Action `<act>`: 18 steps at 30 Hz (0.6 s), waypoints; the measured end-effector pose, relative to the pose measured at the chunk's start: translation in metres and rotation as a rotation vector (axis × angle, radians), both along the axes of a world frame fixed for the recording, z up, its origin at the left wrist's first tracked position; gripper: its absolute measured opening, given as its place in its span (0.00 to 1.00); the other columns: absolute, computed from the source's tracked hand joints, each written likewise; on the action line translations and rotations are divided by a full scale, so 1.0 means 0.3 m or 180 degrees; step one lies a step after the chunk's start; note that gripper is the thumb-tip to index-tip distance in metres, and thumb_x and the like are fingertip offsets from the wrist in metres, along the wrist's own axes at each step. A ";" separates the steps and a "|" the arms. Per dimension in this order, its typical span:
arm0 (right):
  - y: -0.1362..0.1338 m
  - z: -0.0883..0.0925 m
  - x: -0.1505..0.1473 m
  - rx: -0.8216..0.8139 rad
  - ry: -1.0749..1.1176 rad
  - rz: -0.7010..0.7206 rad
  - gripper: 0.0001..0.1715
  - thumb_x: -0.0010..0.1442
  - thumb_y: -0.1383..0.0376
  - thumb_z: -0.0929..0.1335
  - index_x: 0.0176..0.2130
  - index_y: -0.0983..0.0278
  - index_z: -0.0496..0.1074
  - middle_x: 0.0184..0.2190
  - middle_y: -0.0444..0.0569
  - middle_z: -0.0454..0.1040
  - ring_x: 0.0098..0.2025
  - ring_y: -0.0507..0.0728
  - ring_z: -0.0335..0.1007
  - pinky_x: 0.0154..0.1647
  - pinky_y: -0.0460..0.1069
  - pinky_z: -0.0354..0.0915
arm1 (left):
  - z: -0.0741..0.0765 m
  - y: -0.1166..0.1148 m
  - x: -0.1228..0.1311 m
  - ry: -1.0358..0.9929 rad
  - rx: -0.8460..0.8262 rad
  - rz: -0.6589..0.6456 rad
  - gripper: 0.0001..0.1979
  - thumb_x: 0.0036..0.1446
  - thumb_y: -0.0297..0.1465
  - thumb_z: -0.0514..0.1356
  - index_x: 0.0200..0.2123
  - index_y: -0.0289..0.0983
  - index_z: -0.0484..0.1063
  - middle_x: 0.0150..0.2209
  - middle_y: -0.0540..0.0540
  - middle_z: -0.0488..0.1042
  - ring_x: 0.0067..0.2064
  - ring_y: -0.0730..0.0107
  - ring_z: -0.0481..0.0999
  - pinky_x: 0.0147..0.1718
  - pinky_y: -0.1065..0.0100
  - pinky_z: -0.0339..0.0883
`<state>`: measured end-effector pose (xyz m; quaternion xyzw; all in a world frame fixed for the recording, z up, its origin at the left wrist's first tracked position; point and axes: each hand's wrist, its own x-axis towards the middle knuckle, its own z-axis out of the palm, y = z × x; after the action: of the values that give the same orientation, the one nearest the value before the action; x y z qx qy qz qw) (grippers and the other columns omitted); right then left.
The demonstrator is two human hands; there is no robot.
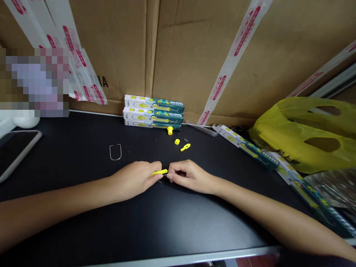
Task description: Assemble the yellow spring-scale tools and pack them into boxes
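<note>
My left hand (pixel 139 177) is closed around a slim yellow plastic piece (pixel 160 172), whose end sticks out past the thumb. Close beside it, my right hand (pixel 187 175) pinches a thin metal wire (pixel 165 175) at the tip of that piece; the wire's full shape is hidden by the fingers. Beyond the hands lie a yellow cap (pixel 170 130), a small yellow ring-like part (pixel 177 141), a small coil spring (pixel 186 140) and a yellow slotted part (pixel 185 147). A U-shaped metal wire (pixel 115 152) rests on the black table, left of these.
Three printed spring-scale boxes (pixel 152 115) are stacked against the large cardboard carton (pixel 189 55). More such boxes (pixel 246 146) lie at the right, by a yellow plastic bag (pixel 306 129) and clear plastic wrapping (pixel 333 187). A phone (pixel 16 152) lies far left on the black table (pixel 194 226).
</note>
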<state>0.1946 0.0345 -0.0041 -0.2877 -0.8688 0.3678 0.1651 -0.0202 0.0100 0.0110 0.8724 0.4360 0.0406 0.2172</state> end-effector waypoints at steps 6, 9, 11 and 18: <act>-0.006 -0.016 -0.005 0.0153 0.0227 -0.0205 0.18 0.65 0.58 0.62 0.27 0.65 0.64 0.22 0.40 0.61 0.24 0.48 0.53 0.26 0.44 0.52 | 0.011 -0.006 0.005 0.0015 -0.0072 -0.0001 0.11 0.66 0.33 0.48 0.29 0.39 0.60 0.27 0.51 0.68 0.29 0.69 0.70 0.28 0.70 0.54; -0.011 -0.021 -0.009 0.0210 0.0313 -0.0299 0.18 0.66 0.58 0.62 0.27 0.65 0.64 0.23 0.41 0.61 0.25 0.48 0.53 0.27 0.44 0.53 | 0.009 -0.012 0.006 0.0019 -0.0076 0.0000 0.11 0.66 0.33 0.47 0.30 0.39 0.61 0.27 0.51 0.68 0.30 0.68 0.71 0.28 0.69 0.54; -0.014 -0.022 -0.011 0.0195 0.0361 -0.0346 0.19 0.66 0.57 0.62 0.27 0.65 0.64 0.23 0.41 0.61 0.25 0.48 0.53 0.27 0.44 0.53 | 0.005 -0.015 0.006 0.0028 -0.0062 0.0005 0.11 0.66 0.34 0.46 0.31 0.39 0.61 0.28 0.50 0.69 0.30 0.67 0.71 0.28 0.69 0.54; -0.012 -0.021 -0.019 0.0025 0.0496 -0.0514 0.21 0.65 0.56 0.62 0.25 0.64 0.60 0.22 0.40 0.58 0.26 0.48 0.52 0.27 0.44 0.52 | 0.004 -0.016 0.008 -0.0028 -0.0052 0.0142 0.14 0.67 0.36 0.45 0.30 0.38 0.61 0.27 0.51 0.68 0.28 0.69 0.70 0.27 0.69 0.54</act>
<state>0.1889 0.0310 -0.0104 -0.3266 -0.8287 0.3711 0.2624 -0.0177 0.0053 0.0123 0.8605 0.4547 0.0457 0.2254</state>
